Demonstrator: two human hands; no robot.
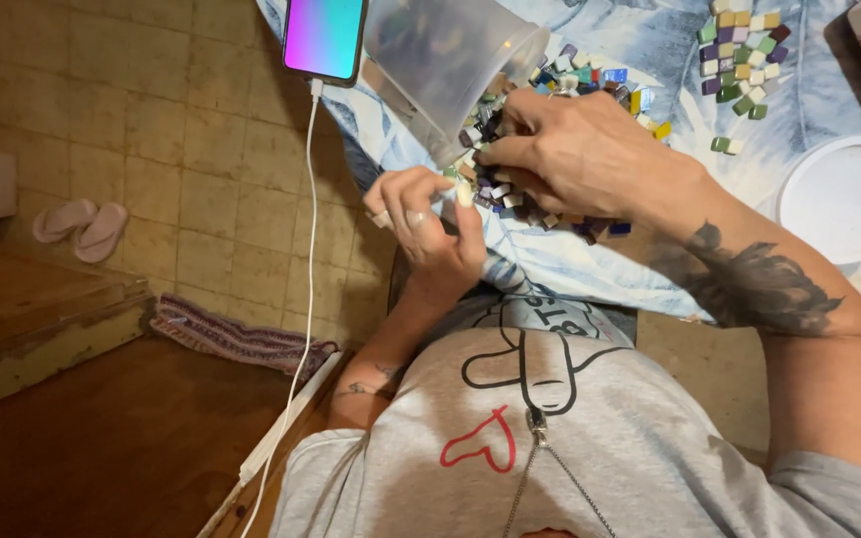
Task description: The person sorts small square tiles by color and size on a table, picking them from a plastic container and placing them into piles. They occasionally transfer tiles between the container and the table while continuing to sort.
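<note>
A heap of small square mosaic tiles (550, 85), in purple, blue, green, white and yellow, lies spilled on the pale leaf-patterned cloth at the mouth of a clear plastic tub (445, 60), which lies tipped on its side, opening toward the heap.

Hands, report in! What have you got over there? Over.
Left hand pinching one pale tile. Right hand digging in the tile pile. Tipped plastic tub lies against the pile; phone beside it. Over.
</note>
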